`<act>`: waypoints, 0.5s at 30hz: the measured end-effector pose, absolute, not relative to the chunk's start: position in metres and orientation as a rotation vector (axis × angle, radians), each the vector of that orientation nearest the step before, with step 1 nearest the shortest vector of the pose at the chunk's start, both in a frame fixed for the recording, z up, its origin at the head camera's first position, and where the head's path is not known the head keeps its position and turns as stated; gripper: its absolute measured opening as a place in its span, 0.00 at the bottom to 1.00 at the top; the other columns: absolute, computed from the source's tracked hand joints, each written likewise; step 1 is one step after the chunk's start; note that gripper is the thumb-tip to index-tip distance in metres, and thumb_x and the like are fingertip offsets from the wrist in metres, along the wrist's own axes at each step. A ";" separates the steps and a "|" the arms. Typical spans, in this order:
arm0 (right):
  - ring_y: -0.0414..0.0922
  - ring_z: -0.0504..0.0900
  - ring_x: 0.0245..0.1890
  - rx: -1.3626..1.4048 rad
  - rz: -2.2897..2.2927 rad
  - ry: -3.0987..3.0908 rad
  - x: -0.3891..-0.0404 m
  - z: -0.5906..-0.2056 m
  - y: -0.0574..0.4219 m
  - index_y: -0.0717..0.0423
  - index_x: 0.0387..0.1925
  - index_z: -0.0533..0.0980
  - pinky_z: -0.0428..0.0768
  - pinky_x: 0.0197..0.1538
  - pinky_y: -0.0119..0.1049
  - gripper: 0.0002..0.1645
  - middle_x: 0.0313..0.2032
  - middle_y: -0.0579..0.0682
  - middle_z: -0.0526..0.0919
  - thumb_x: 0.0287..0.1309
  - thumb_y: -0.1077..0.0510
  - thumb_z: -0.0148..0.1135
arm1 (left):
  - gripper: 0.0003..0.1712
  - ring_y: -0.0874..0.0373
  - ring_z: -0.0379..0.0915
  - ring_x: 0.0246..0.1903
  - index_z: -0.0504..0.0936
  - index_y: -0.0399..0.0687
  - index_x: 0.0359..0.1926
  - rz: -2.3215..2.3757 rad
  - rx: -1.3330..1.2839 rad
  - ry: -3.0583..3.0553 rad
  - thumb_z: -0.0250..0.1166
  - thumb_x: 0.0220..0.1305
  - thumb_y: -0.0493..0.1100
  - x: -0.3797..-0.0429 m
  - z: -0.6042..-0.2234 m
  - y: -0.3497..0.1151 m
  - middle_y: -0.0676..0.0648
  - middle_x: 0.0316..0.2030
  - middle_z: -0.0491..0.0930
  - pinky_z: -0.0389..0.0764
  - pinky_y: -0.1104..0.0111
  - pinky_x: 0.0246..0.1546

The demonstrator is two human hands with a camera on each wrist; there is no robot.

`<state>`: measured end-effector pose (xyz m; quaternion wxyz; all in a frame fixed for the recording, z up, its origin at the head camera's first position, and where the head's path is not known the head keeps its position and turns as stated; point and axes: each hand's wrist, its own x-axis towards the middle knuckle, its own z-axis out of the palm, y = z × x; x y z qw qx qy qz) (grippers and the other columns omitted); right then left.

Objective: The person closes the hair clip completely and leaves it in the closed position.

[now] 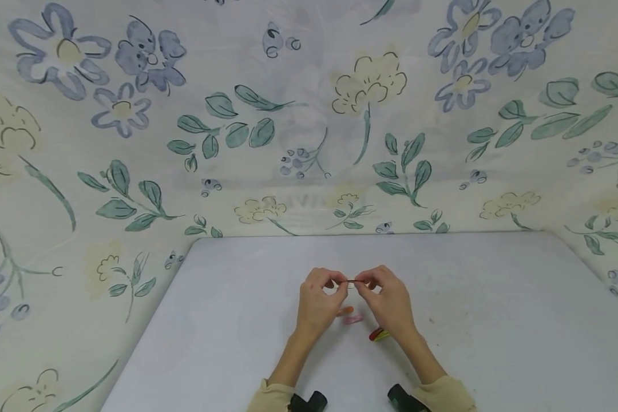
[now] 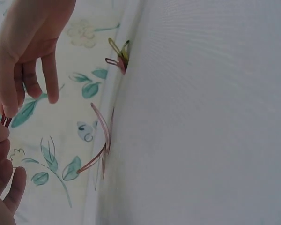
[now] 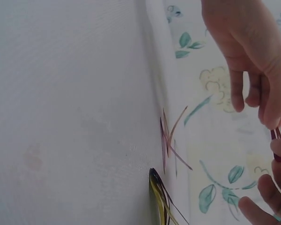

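Note:
A small dark red hair clip [image 1: 352,281] is pinched at its two ends, between the fingertips of my left hand [image 1: 316,303] and my right hand [image 1: 389,300]. It appears as two thin arms in the right wrist view, where fingers cover part of it. On the table below the hands lie an orange clip [image 1: 345,311] and a pink clip [image 1: 353,320]. Close to my right wrist sits a little group of red, yellow and green clips [image 1: 378,334]. Something pale shows just behind the held clip, too small to make out.
The white table [image 1: 226,320] reaches out on both sides of the hands. A floral cloth [image 1: 309,114] hangs behind it and down its sides. Black wrist devices [image 1: 309,401] show at the sleeves along the lower edge.

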<state>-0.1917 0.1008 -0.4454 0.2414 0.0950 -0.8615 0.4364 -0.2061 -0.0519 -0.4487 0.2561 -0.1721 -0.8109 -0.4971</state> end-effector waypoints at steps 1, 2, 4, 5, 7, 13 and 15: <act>0.41 0.76 0.31 0.257 1.192 -2.348 -0.191 -0.445 0.100 0.53 0.34 0.83 0.73 0.32 0.31 0.07 0.30 0.45 0.80 0.53 0.63 0.73 | 0.05 0.57 0.72 0.30 0.84 0.47 0.27 -1.340 -0.461 -2.201 0.69 0.52 0.32 -0.205 -0.448 -0.051 0.54 0.26 0.80 0.77 0.59 0.33; 0.41 0.76 0.31 0.254 1.190 -2.339 -0.191 -0.445 0.100 0.53 0.34 0.83 0.73 0.32 0.30 0.07 0.30 0.44 0.80 0.53 0.63 0.73 | 0.05 0.57 0.72 0.30 0.84 0.47 0.27 -1.335 -0.456 -2.198 0.69 0.52 0.33 -0.205 -0.447 -0.051 0.54 0.26 0.80 0.76 0.59 0.33; 0.41 0.77 0.31 0.251 1.190 -2.327 -0.190 -0.445 0.099 0.53 0.34 0.83 0.73 0.31 0.30 0.07 0.29 0.44 0.79 0.53 0.63 0.73 | 0.05 0.58 0.72 0.30 0.84 0.47 0.27 -1.327 -0.449 -2.196 0.69 0.52 0.33 -0.203 -0.446 -0.050 0.53 0.26 0.79 0.76 0.59 0.33; 0.42 0.77 0.31 0.252 1.193 -2.324 -0.190 -0.444 0.099 0.53 0.34 0.83 0.73 0.31 0.30 0.06 0.29 0.44 0.79 0.53 0.64 0.73 | 0.05 0.57 0.72 0.30 0.84 0.47 0.27 -1.326 -0.447 -2.195 0.69 0.52 0.33 -0.202 -0.445 -0.049 0.53 0.26 0.79 0.76 0.59 0.33; 0.42 0.78 0.32 0.258 1.207 -2.321 -0.190 -0.444 0.099 0.53 0.34 0.82 0.77 0.34 0.33 0.07 0.29 0.44 0.79 0.53 0.64 0.72 | 0.05 0.57 0.72 0.30 0.84 0.47 0.27 -1.333 -0.443 -2.202 0.69 0.53 0.33 -0.202 -0.444 -0.049 0.53 0.27 0.80 0.77 0.60 0.33; 0.42 0.79 0.34 0.284 1.279 -2.341 -0.190 -0.444 0.102 0.54 0.36 0.82 0.84 0.46 0.46 0.06 0.31 0.45 0.79 0.55 0.64 0.70 | 0.01 0.58 0.75 0.32 0.84 0.45 0.31 -1.435 -0.433 -2.265 0.67 0.59 0.37 -0.200 -0.446 -0.050 0.53 0.31 0.80 0.79 0.58 0.37; 0.42 0.78 0.34 0.288 1.300 -2.344 -0.190 -0.444 0.103 0.54 0.36 0.81 0.83 0.47 0.46 0.06 0.31 0.45 0.78 0.56 0.64 0.70 | 0.03 0.58 0.75 0.32 0.84 0.44 0.32 -1.457 -0.428 -2.280 0.67 0.61 0.39 -0.200 -0.446 -0.050 0.53 0.31 0.80 0.79 0.57 0.38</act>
